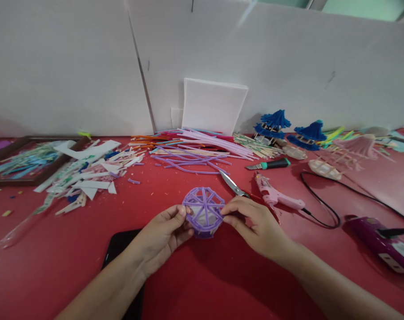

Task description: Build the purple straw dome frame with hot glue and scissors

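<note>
Between my hands, above the red table, is a small round purple frame (205, 212) made of sticks, with spokes meeting at its middle and a pale inside. My left hand (170, 231) grips its left rim between thumb and fingers. On the right rim, my right hand (247, 222) pinches the edge with thumb and fingertips. Scissors (233, 183) lie just beyond my right hand, their handles partly hidden by it. A pink hot glue gun (280, 195) rests to the right of them. Part of a dark phone-like slab (122, 244) shows under my left forearm.
Coloured sticks (202, 146) lie along the back below white paper sheets (215, 106). Scraps (91, 173) and a brown frame (38, 180) are at left. A utility knife (268, 164), blue-roofed models (272, 124), a pink-roofed model (358, 146), and a purple power strip (382, 244) with cable are at right.
</note>
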`<action>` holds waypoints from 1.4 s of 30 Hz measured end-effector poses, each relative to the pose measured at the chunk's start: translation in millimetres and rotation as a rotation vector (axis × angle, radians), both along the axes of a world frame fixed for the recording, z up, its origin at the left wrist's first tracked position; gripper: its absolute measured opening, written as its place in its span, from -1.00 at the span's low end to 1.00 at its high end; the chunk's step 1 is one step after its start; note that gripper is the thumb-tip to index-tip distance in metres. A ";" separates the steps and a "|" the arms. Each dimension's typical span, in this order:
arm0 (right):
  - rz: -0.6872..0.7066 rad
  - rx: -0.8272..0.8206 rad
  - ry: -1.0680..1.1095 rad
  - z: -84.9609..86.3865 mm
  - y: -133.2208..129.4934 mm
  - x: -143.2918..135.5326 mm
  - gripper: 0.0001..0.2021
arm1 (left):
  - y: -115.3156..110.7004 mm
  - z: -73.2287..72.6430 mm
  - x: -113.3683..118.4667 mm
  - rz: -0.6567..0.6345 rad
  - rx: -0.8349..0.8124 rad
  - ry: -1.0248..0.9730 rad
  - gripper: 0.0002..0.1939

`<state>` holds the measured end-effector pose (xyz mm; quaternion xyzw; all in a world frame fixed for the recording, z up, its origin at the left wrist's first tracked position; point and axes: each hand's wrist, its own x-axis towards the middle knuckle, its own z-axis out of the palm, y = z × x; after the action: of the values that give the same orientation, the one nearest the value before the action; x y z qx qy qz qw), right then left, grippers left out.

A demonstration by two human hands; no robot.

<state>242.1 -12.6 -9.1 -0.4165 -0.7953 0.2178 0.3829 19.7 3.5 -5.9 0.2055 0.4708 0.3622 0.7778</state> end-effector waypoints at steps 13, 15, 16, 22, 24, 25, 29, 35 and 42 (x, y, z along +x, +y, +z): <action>-0.018 -0.001 -0.006 1.1 2.6 4.3 -0.89 | -4.4 0.2 -3.8 -0.192 0.177 0.006 -0.57; -0.017 -0.005 -0.005 1.3 2.5 4.5 -0.89 | -3.8 0.5 -4.0 -0.206 0.181 0.025 -0.54; -0.017 -0.004 -0.004 1.3 2.5 4.6 -0.89 | -3.5 0.7 -4.0 -0.212 0.181 0.033 -0.53; -0.013 -0.008 -0.009 1.3 2.8 4.6 -0.89 | -1.7 0.1 -3.8 -0.236 0.189 0.059 -0.54; -0.012 -0.010 -0.010 1.8 2.7 4.2 -0.89 | -1.7 -0.6 -3.8 -0.238 0.188 0.069 -0.56; -0.012 -0.012 -0.010 2.1 2.6 4.0 -0.89 | -1.9 -0.9 -3.9 -0.239 0.191 0.074 -0.57; -0.012 -0.009 -0.011 3.0 1.8 3.2 -0.89 | -2.9 -2.4 -4.5 -0.245 0.210 0.103 -0.53; -0.007 -0.005 -0.012 3.1 2.2 3.3 -0.90 | -2.5 -3.6 -4.9 -0.221 0.282 0.224 -0.49; -0.015 0.005 0.002 3.1 2.0 1.6 -0.91 | -15.5 -4.1 -1.0 0.019 0.836 0.776 -0.43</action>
<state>243.7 -10.6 -6.0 -0.4211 -0.7923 0.2132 0.3866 18.7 -12.0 -10.1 0.6096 0.5402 0.4228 0.3972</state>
